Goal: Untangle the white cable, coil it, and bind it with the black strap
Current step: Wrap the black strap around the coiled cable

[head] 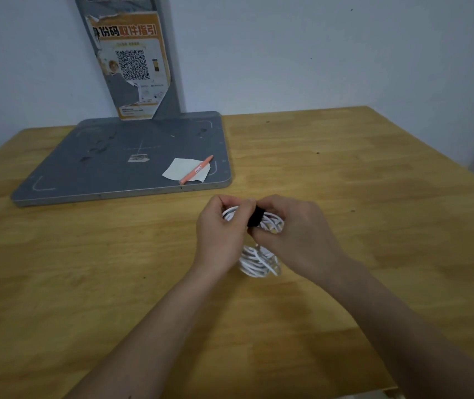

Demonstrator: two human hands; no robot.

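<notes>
Forearms reach in from the near edge of the desk (345, 174) and meet above its middle, where both hands work on the white cable (258, 262). Taking the cable as the landmark: it is already coiled into a bundle of loops, held just above the desk, with its lower loops hanging free below the hands and its upper loops fanning out between them. The black strap (256, 216) crosses the upper part of the coil, between the two thumbs.

Slipping is the main risk, in my judgement. The strap looks only partly closed, so if either hand eases off before its end is fastened, the springy loops could fan apart and the coil would need re-gathering. A strap wrapped over only some strands would leave the hanging lower loops loose.

The left hand (221, 226), on the cable's left, has its fingers curled tight around the coil, thumb on top near the strap. The right hand (290, 226), on the cable's right, is likewise curled, pinching the strap against the bundle; its fingertips are hidden behind the coil.

Beyond the cable, farther up the desk, a grey board (120, 159) lies flat with a slip of paper (182, 168) and an orange pen (196, 169) on its near corner. A grey panel with a torn poster (133, 64) stands behind it against the wall.
</notes>
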